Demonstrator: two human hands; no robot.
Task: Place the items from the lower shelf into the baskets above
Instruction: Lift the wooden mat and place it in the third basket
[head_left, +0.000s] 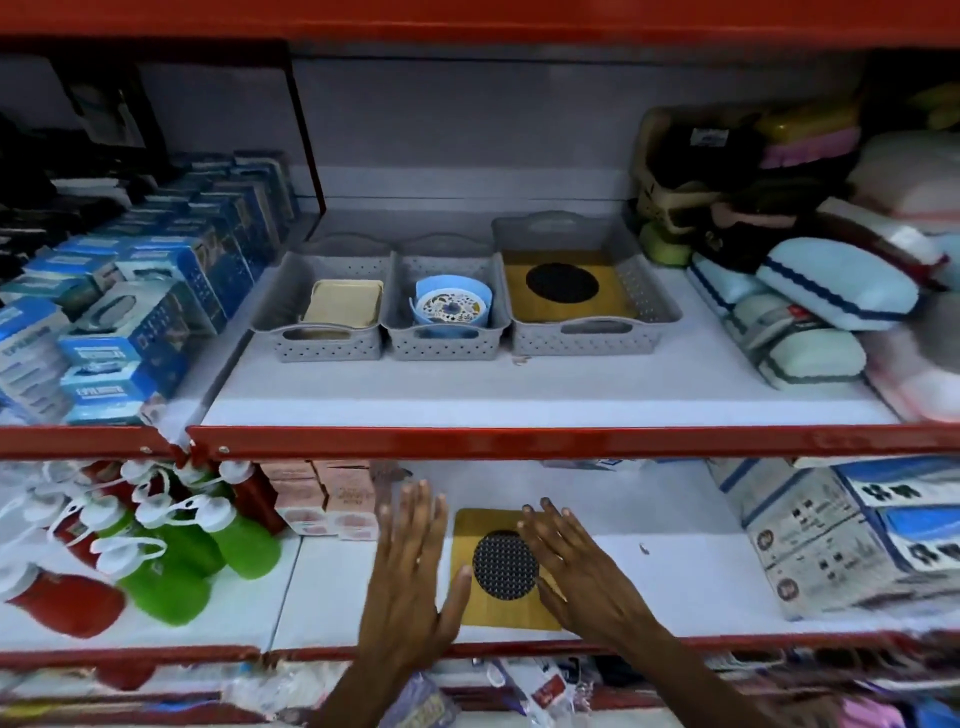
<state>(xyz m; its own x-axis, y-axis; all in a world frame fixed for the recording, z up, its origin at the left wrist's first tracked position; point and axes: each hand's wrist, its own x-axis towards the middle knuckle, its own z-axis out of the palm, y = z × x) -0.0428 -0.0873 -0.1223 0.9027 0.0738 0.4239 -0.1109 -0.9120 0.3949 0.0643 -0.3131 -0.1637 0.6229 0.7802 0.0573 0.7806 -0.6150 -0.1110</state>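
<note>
A square wooden mat with a black dotted disc lies flat on the lower shelf. My left hand is spread open at its left edge, and my right hand is spread open over its right edge; neither grips it. On the upper shelf stand three grey perforated baskets. The left basket holds a beige rectangular item. The middle basket holds a blue round dish. The larger right basket holds a matching wooden mat.
Blue boxes fill the upper shelf's left side, pale sponges its right. On the lower shelf, red and green bottles lie at left, pink boxes behind, printed cartons at right. A red shelf rail runs between.
</note>
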